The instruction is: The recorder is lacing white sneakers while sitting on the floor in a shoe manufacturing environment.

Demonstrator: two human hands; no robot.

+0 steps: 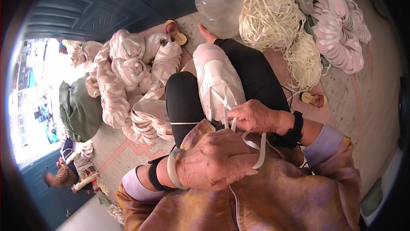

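A pale pink and white shoe upper lies across my lap between my black-clad knees, its toe pointing away from me. White shoelace runs out of its eyelets and loops down between my hands. My right hand pinches the lace just over the shoe's near opening. Close by on the left and nearer to me, my left hand is closed, with a lace end coming out by its thumb. Its fingertips are mostly hidden under the back of the hand. The heel end of the shoe is covered by both hands.
Strings of stacked shoe uppers heap up on the left, another stack at far right. A large lace bundle stands by a clear bottle. Sandals and a green sack lie around; another person sits lower left.
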